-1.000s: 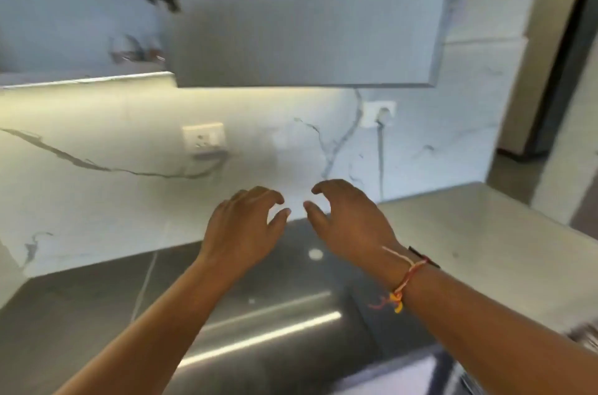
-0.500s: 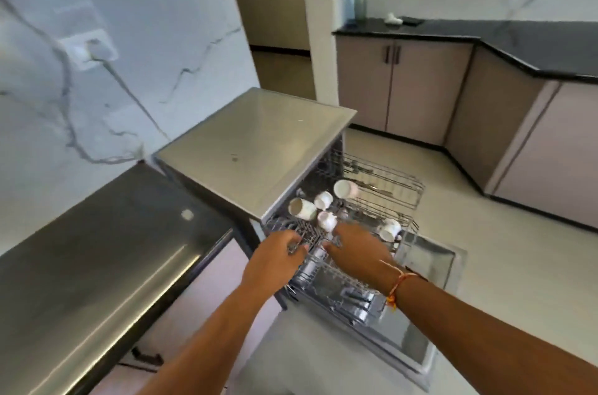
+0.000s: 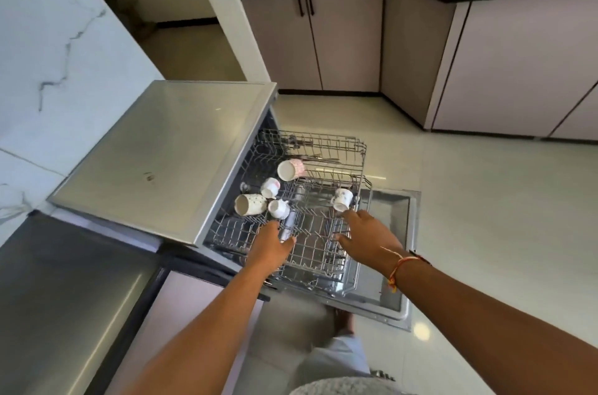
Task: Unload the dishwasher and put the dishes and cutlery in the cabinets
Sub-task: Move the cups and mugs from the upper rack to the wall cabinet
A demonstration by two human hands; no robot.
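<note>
The dishwasher [image 3: 168,148] stands open with its wire upper rack [image 3: 323,245] pulled out. Several white cups lie in the rack: a large mug [image 3: 249,204] at the left, two small cups [image 3: 270,187] [image 3: 278,208] beside it, another cup [image 3: 289,169] farther back, and one [image 3: 342,198] at the right. Cutlery [image 3: 310,158] lies at the rack's far end. My left hand [image 3: 270,245] hovers over the rack just below the small cups, fingers relaxed and holding nothing. My right hand [image 3: 365,239] reaches toward the right cup, fingers extended, just short of it.
The dishwasher door [image 3: 391,265] lies flat over the pale floor. A steel counter [image 3: 64,297] is at my lower left. Beige base cabinets [image 3: 349,38] with a black worktop line the far wall and right side. My foot [image 3: 344,321] stands by the door.
My view swung from the wall cabinet and backsplash down to the open dishwasher. Both hands dropped from counter height to just over the rack and spread apart.
</note>
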